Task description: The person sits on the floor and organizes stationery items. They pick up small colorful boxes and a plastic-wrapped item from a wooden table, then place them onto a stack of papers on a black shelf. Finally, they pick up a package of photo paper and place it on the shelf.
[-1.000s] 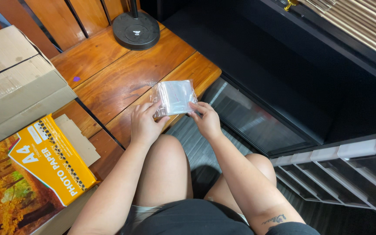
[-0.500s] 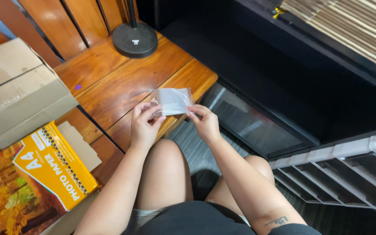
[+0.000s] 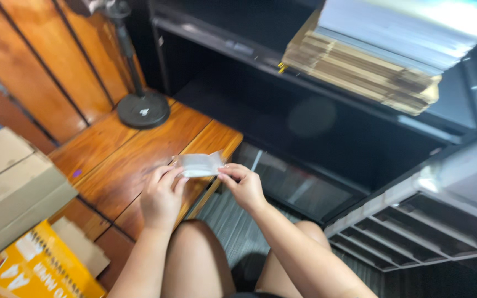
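1. While the view is motion-blurred, both hands clearly share one thing: a small clear plastic pouch (image 3: 199, 164), held flat and nearly level above the edge of the wooden table (image 3: 139, 160), just in front of the person's knees.
2. The left hand (image 3: 161, 196) pinches the pouch's left end, with fingers (image 3: 168, 175) curled over its near edge.
3. The right hand (image 3: 244, 185) pinches the right end between thumb and fingertips (image 3: 228, 172); both grips are narrow and closed on the pouch.
4. Whether the pouch holds anything cannot be told; it reads as pale and slightly crumpled.
5. To handle so thin a film well, I judge the pinches should stay close to the corners, so the middle stays visible and does not fold.
6. Even, light tension between the two hands would keep it flat; a harder pull on one side is likely to twist or crease it.
7. Keeping it over the table rather than over the gap beyond the edge would mean a slip lands on wood.
8. Around the hands: a round black stand base (image 3: 143, 109) at the far end of the table, a cardboard box (image 3: 12, 187) to the left, an orange paper pack (image 3: 40, 270) below it, and stacked cardboard sheets (image 3: 360, 72) on the dark shelf above.
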